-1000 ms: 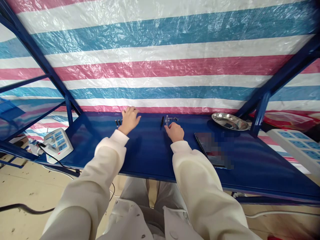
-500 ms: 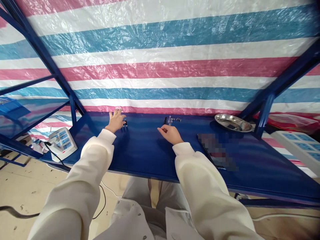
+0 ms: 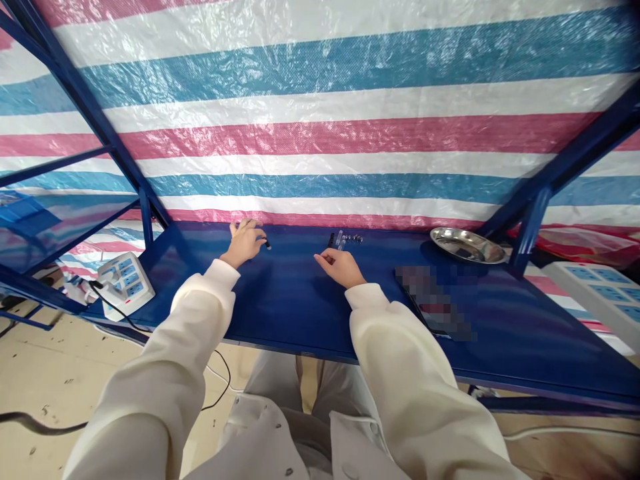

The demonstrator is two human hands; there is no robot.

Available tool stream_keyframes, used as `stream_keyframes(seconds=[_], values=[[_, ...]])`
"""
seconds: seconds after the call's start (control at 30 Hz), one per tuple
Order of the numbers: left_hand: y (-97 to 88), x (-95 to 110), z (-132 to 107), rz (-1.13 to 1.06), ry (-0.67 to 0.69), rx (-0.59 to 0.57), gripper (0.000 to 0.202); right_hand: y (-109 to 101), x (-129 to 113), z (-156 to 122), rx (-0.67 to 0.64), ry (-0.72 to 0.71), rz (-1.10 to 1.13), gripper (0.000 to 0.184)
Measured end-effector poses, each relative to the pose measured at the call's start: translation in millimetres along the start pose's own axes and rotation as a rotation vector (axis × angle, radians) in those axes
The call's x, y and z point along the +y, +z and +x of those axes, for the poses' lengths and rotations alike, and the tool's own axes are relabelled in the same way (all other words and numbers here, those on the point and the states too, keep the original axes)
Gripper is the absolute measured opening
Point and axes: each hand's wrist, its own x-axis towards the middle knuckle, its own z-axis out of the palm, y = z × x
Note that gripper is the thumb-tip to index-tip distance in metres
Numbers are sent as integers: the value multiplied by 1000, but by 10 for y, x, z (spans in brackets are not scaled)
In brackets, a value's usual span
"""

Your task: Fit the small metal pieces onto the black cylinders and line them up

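Note:
My left hand is over the back left part of the blue table. Its thumb and forefinger pinch a small black cylinder with a pale end, tilted down to the right. The other fingers are loosely bent. My right hand rests near the table's middle, palm turned inward, fingers curled and thumb side up; whatever it holds, if anything, is hidden. Just behind it lie small black pieces, clear tubes and a row of small shiny metal parts. The hand partly covers the black pieces and tubes.
A shiny steel plate sits at the back right. A dark phone-like slab, partly blurred, lies right of my right forearm. White power strips stand at the left and far right. Blue frame posts flank the table before a striped sheet.
My left hand has moved right, carrying the black cylinder from where the black pieces stood. My right hand has stayed almost still.

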Motion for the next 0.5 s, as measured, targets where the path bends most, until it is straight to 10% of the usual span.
stream_keyframes(seconds=[0.27,0.5], values=[[401,908,-64,-768,-231,236,14,55,-34,20,-55,52,376,50],[830,1024,-187,-1157,-200,72,17,158,7,28,81,155,512,59]])
